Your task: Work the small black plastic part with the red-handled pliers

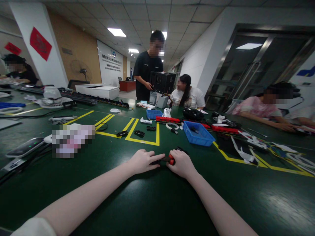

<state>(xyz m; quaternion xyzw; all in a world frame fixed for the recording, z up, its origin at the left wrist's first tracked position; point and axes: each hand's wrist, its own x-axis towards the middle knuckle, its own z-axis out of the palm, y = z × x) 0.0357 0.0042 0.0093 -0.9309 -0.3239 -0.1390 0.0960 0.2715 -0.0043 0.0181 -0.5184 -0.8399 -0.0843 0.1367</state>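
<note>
Above the green table (147,203), my two hands meet near the middle. My right hand (181,164) is closed round the red handles of pliers (171,160), whose dark jaws point left. My left hand (142,162) pinches a small black part (156,162) at the jaws, its index finger stretched along toward the tool. The fingers cover most of that part, so its exact kind does not show. Ahead of my hands lie similar small black parts (139,133), in and beside a square of yellow tape (142,142).
Right of centre stands a blue tray (199,135) with a dark object inside. Behind it are a smaller blue tray (154,114) and red strips (167,119). A power bank (25,147) with cables lies left. Several people sit around; one standing person (147,68) holds a black computer case (162,82).
</note>
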